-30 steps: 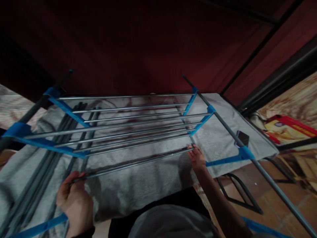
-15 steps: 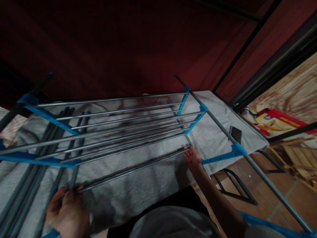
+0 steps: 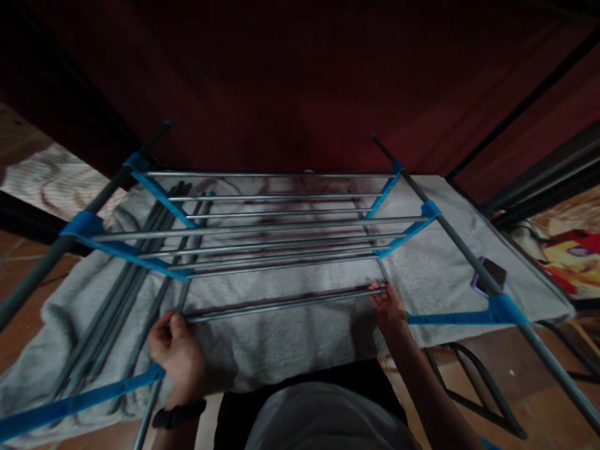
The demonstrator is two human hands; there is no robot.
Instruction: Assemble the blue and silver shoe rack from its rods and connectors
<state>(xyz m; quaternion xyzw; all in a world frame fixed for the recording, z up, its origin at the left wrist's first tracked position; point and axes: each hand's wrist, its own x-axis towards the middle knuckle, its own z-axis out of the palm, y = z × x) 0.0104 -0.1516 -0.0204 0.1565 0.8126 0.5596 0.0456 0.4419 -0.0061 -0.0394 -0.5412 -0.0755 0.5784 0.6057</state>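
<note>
A thin grey metal tube (image 3: 281, 305) runs sideways between my two hands, low over the cloth. My left hand (image 3: 180, 353), with a dark band at its wrist, is closed at the tube's left end, where an upright grey pole also passes. The right end is pinched in the fingers of my right hand (image 3: 390, 311). Behind the tube stands a rack of grey rods with blue plastic brackets; its nearer tier has a left bracket (image 3: 129, 253) and a right bracket (image 3: 405, 236). Lower blue brackets (image 3: 454, 318) stick out beside each hand.
A grey fleece cloth (image 3: 281, 340) covers the table. Several loose grey tubes (image 3: 117, 319) lie on it at the left. A phone (image 3: 487, 278) rests at the right, behind the rack's long side pole (image 3: 462, 247). A red and yellow box (image 3: 574, 262) sits at the far right.
The view has swung left, so the rack and both hands appear farther right. Both hands keep hold of the tube, which now looks more level.
</note>
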